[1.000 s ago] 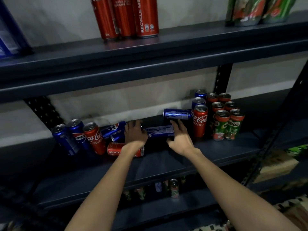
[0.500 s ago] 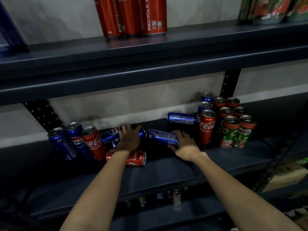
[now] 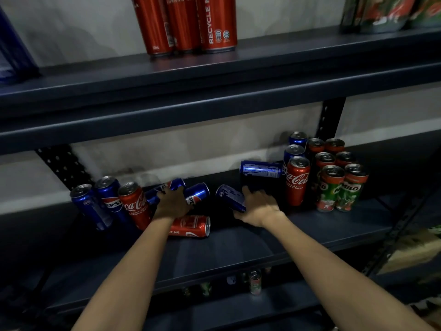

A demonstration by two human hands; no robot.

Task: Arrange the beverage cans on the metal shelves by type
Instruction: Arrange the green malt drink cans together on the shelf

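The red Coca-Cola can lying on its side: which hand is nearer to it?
Left. The left hand sits just above the lying Coca-Cola can, gripping a Pepsi can; the right hand is off to its right.

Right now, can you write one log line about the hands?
left hand: gripping fallen Pepsi can | right hand: gripping blue can | middle shelf: unsorted

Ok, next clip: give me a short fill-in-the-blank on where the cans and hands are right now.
1. The right hand grips a fallen can coloured ____.
2. The red can below the left hand lies on its ____.
3. The two front Milo cans stand at the shelf's ____ end.

Missing words: blue; side; right
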